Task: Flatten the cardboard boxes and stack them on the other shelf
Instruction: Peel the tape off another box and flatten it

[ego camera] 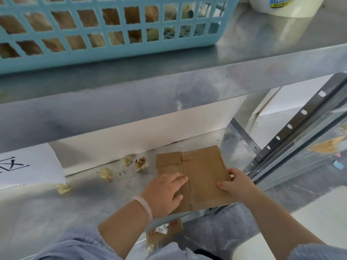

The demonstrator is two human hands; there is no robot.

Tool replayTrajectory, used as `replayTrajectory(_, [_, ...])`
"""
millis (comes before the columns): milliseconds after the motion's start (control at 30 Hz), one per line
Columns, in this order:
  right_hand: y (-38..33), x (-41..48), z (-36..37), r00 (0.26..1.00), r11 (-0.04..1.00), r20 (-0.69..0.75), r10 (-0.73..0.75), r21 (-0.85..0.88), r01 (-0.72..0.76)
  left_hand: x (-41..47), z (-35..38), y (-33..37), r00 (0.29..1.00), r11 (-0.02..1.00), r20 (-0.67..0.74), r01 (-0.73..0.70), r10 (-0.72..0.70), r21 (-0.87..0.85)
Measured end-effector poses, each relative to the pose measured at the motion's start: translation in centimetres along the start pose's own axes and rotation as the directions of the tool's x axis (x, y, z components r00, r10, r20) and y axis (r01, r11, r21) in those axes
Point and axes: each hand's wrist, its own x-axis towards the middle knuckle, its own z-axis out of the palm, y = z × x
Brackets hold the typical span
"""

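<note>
A: Where is the flattened cardboard box (204,177)?

B: Right of centre in the frame, lying flat on the lower shelf (47,212), with its near edge at the shelf's front lip. Its fold lines run away from the camera.

A: And the hands?

B: The left hand (165,192) lies on the left half, palm down and fingers straight, pressing beside the middle crease. The right hand (238,184) grips the right edge, thumb on top and fingers curled over the side.

A: Why hold it that way?

B: I judge that the flat palm keeps the panels from springing up, while the edge grip steers the piece square against the shelf upright (293,128) just to its right. It looks like the placing step, with this box already flat.

A: What lies around it?

B: Left of the box, near the back wall, are crumpled scraps (139,163), perhaps tape, which I cannot tell. Further left is a white sheet (28,169) with dark marks. At the bottom centre, below the shelf edge, a labelled cardboard piece (165,229) shows partly.

A: And above?

B: The upper shelf (169,81) carries a blue basket (112,49) at the upper left with brown things inside, and a tape roll (281,8) at the upper right. Neither touches the box.
</note>
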Motion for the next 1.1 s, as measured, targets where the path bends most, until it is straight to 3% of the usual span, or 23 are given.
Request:
replayTrajectory(167, [0.0, -0.3, 0.7, 0.993, 0.984, -0.099, -0.062, -0.174, 0.044, 1.1, 1.6, -0.1, 0.992, 0.985, 0.038, 0.119, -0.124, 0.128])
replayTrajectory(267, [-0.2, -0.2, 0.9, 0.968, 0.857, -0.13, -0.215, -0.5, 0.123, 1.3, 2.2, -0.4, 0.988, 0.982, 0.047, 0.139, -0.146, 0.128])
replayTrajectory(333, [-0.5, 0.0, 1.3, 0.93, 0.728, -0.032, -0.367, -0.632, 0.266, 1.5, 2.4, -0.4, 0.988, 0.98, 0.061, 0.134, -0.144, 0.149])
replayTrajectory(400, [-0.7, 0.3, 2.1, 0.887, 0.644, 0.123, -0.446, -0.644, 0.413, 1.6, 2.6, -0.2, 0.987, 0.977, 0.062, 0.135, -0.147, 0.165])
replayTrajectory(533, [0.2, 0.5, 3.6, 0.872, 0.531, 0.179, -0.456, -0.731, 0.428, 1.6, 3.2, 0.0, 0.986, 0.975, 0.03, 0.159, -0.165, 0.156])
replayTrajectory(767, [0.2, 0.8, 3.8, 0.883, 0.617, 0.092, -0.459, -0.683, 0.392, 1.3, 3.0, 0.0, 0.981, 0.982, -0.07, 0.183, -0.179, 0.049])
replayTrajectory(900, [0.6, 0.7, 2.9, 0.919, 0.712, 0.013, -0.393, -0.629, 0.313, 0.0, 3.2, 0.1, 0.937, 0.948, -0.147, 0.314, -0.318, -0.049])
replayTrajectory(1100, [1.6, 0.4, 3.4, 0.927, 0.656, -0.026, -0.373, -0.715, 0.244, -0.5, 3.4, 0.1, 0.928, 0.925, -0.081, 0.37, -0.364, 0.083])
